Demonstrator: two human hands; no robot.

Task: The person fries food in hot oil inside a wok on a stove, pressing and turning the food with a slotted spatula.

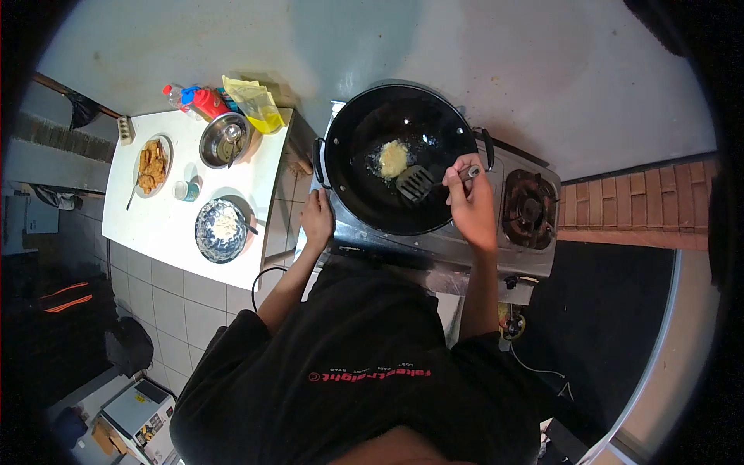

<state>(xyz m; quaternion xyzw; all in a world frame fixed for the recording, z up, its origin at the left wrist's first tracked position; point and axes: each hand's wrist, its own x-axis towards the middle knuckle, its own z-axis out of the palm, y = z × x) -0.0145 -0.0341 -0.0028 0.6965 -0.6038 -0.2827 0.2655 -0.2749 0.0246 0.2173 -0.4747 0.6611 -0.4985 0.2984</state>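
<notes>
My right hand (473, 208) is closed around the handle of a slotted spatula (416, 184), whose head is down inside a large black wok (360, 205). Just beyond the spatula's head, a pale yellow piece of batter (394, 159) lies frying at the wok's bottom, with small bubbles about it. My left hand (316, 220) rests on the left edge of the steel gas stove (364, 249), below the wok's left handle (319, 163). Its fingers are stretched out, and nothing shows in them.
Right of the wok is a second burner (530, 209). On a white table (167, 240) at left stand a plate of fried food (152, 164), a metal bowl (213, 147), a floury bowl (208, 246), a small cup (183, 191), a red bottle (209, 102) and a yellow bag (260, 108).
</notes>
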